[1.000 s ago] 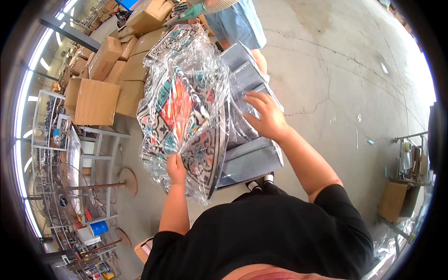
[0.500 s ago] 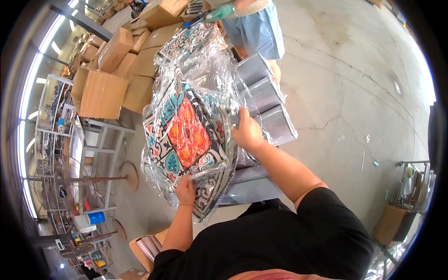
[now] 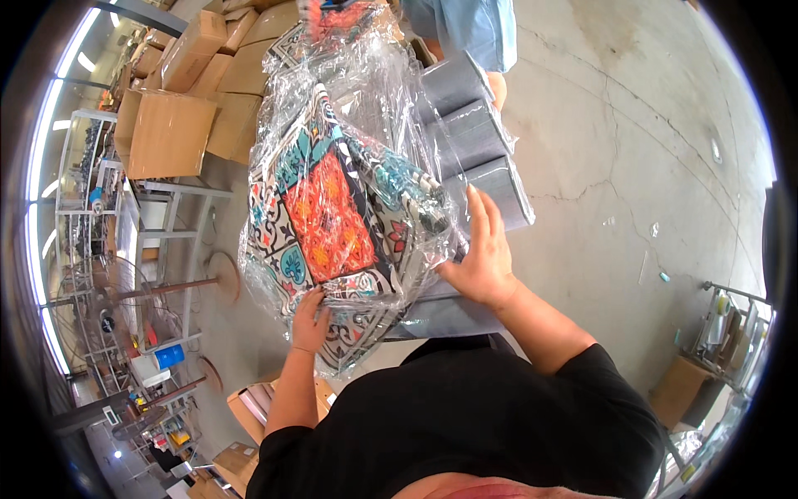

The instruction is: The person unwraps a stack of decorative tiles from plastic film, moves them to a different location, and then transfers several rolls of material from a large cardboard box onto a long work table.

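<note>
A patterned, folded mat (image 3: pixel 329 218) with an orange-red middle and black, white and teal borders lies in front of me, wrapped in crinkled clear plastic film (image 3: pixel 391 91). Its far end rises to a point, and its right side is folded over. My left hand (image 3: pixel 309 324) rests its fingers on the near edge of the mat, over the film. At the right edge of the film is my right hand (image 3: pixel 485 259), open with thumb and fingers apart, beside the grey rolls (image 3: pixel 490 193). Whether its fingertips touch the film I cannot tell.
Several cardboard boxes (image 3: pixel 171 133) are piled at the far left. A stand fan (image 3: pixel 104 303) and metal racks stand left. Across from me is a person in light blue shorts (image 3: pixel 474 33), near another patterned piece (image 3: pixel 341 23). A cart (image 3: pixel 731 333) stands at right.
My right hand has let go of the film and spread its fingers, moving right and nearer. The mat's right side has folded inward. My left hand has shifted slightly left, its pinch loosened.
</note>
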### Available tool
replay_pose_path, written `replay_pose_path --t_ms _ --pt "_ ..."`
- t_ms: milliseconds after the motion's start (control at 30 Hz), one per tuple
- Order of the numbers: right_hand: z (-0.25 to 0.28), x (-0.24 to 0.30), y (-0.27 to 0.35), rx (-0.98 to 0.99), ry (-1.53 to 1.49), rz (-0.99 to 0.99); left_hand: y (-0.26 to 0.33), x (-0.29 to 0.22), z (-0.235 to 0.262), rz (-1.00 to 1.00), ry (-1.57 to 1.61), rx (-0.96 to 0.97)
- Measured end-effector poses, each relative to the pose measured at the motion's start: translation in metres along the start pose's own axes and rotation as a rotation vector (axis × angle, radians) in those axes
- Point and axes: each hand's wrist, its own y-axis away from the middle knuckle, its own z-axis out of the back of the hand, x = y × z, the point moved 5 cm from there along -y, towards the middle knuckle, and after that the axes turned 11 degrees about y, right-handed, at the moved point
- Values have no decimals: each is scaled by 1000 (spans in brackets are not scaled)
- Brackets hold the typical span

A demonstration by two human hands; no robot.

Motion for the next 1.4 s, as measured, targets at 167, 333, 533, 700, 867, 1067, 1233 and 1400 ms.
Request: replay_pose_path --t_ms 167,333,533,700,867,1067,1233,1400 --pt "0 18 9 80 -1 382 25 58 37 113 100 -254" --pt "-40 29 42 349 261 664 98 180 50 792 -248 -389" --pt "-54 14 35 543 447 624 140 193 29 1028 92 -421" --pt "-37 35 45 447 454 557 132 133 57 701 466 -686" --pt "-50 95 74 475 439 560 159 183 37 940 899 -639" --pt "-113 104 107 565 719 223 104 187 68 515 739 -648" --pt "-118 111 116 533 659 83 72 208 80 463 1084 -381" --pt "-128 77 98 334 -202 -270 70 224 66 587 1182 -393"
